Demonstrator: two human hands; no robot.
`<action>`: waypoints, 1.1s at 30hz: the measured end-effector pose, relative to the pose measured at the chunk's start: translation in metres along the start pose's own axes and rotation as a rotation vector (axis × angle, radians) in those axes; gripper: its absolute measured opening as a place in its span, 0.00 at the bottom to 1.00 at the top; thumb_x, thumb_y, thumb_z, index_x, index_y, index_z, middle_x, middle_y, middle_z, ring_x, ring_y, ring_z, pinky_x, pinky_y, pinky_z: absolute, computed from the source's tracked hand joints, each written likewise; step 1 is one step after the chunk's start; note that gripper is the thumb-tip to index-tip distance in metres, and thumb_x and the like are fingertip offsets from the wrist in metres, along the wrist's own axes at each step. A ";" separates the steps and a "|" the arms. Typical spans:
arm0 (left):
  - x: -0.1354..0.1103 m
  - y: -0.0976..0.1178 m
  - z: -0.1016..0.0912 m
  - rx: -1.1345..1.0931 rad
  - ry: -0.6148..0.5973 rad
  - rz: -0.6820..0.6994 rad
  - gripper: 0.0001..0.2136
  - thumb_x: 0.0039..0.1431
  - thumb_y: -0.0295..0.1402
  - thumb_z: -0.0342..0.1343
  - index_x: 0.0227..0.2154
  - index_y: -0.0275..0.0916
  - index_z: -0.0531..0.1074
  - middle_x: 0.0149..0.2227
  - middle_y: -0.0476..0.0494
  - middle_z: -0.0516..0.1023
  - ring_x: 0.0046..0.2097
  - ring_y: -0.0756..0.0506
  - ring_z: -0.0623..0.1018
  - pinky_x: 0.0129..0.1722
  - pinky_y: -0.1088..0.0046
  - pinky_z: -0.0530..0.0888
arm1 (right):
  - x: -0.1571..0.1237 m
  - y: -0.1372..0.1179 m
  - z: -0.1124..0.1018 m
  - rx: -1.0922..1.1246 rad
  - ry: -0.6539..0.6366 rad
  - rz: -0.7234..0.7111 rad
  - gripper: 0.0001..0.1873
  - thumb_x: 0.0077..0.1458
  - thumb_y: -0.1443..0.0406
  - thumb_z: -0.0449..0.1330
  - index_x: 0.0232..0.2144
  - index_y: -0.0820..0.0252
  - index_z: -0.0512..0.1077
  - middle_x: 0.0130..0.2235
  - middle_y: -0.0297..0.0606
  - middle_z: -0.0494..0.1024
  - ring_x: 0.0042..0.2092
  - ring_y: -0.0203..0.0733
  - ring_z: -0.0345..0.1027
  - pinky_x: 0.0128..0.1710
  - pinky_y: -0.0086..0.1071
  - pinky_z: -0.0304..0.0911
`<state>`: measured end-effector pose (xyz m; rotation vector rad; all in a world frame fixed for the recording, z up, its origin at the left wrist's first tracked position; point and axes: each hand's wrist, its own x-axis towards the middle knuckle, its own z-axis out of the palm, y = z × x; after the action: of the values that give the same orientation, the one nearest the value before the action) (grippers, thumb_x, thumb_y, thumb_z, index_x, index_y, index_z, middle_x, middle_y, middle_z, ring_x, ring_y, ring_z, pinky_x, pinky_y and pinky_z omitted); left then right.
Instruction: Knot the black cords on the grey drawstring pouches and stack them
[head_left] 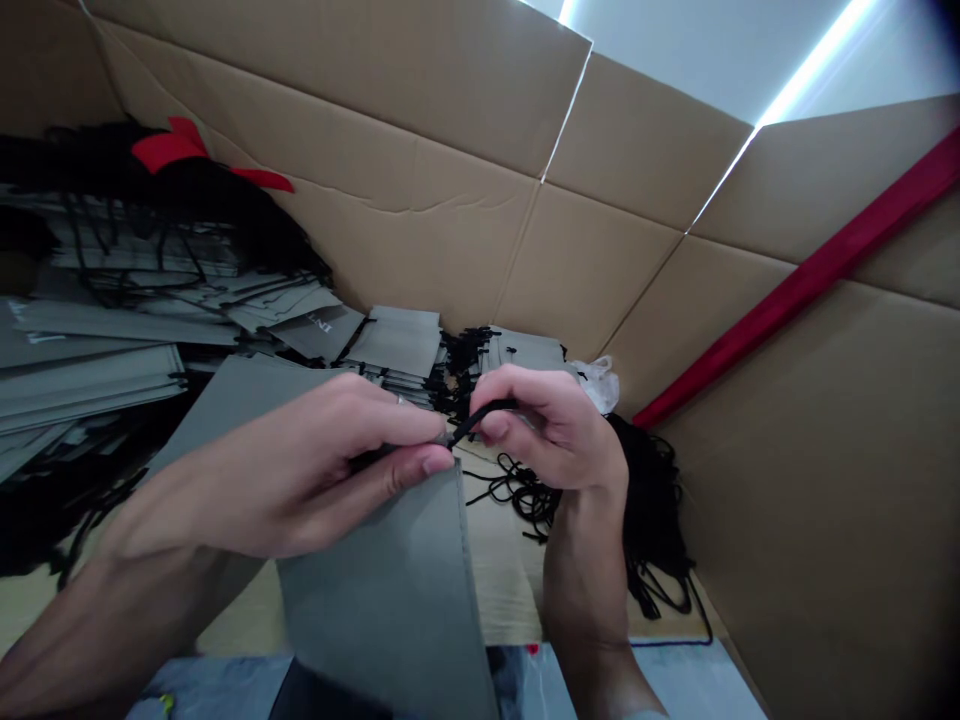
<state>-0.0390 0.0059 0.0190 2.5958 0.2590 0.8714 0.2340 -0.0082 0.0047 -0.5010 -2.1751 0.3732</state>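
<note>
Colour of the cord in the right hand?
Black; head view shows the cord best, pinched in the right hand.

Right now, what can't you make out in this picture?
Head view: where the black cord meets the grey bag, hidden by the left hand and right hand.
Head view: the grey bag's lower end, cut off by the bottom edge.
Head view: white lettering on a stacked bag, too small and partly covered.

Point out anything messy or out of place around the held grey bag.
Loose black cords lie tangled on the cardboard beside the right hand, and the grey bag stacks at left are slumped askew.
</note>
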 end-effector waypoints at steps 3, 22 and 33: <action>0.000 0.001 -0.004 0.013 -0.034 0.013 0.19 0.82 0.31 0.50 0.29 0.42 0.57 0.21 0.56 0.55 0.22 0.53 0.58 0.24 0.71 0.57 | -0.003 -0.001 -0.008 0.016 -0.028 0.076 0.14 0.76 0.54 0.68 0.50 0.60 0.82 0.37 0.35 0.84 0.35 0.34 0.77 0.36 0.27 0.72; 0.001 0.007 0.003 0.054 0.014 -0.002 0.18 0.81 0.29 0.50 0.29 0.41 0.57 0.23 0.56 0.58 0.25 0.52 0.59 0.25 0.70 0.57 | 0.005 -0.021 0.007 -0.401 0.159 0.105 0.09 0.67 0.71 0.59 0.36 0.57 0.78 0.29 0.29 0.77 0.29 0.33 0.67 0.32 0.28 0.64; 0.001 0.007 0.004 -0.033 -0.103 0.037 0.19 0.80 0.27 0.51 0.29 0.42 0.57 0.23 0.55 0.59 0.26 0.50 0.62 0.29 0.71 0.61 | 0.007 -0.026 0.025 -0.535 0.267 0.048 0.12 0.68 0.71 0.59 0.33 0.55 0.79 0.27 0.31 0.76 0.30 0.36 0.68 0.34 0.33 0.65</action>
<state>-0.0361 -0.0014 0.0196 2.6128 0.1666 0.7449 0.2044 -0.0298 0.0065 -0.8446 -1.9892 -0.2533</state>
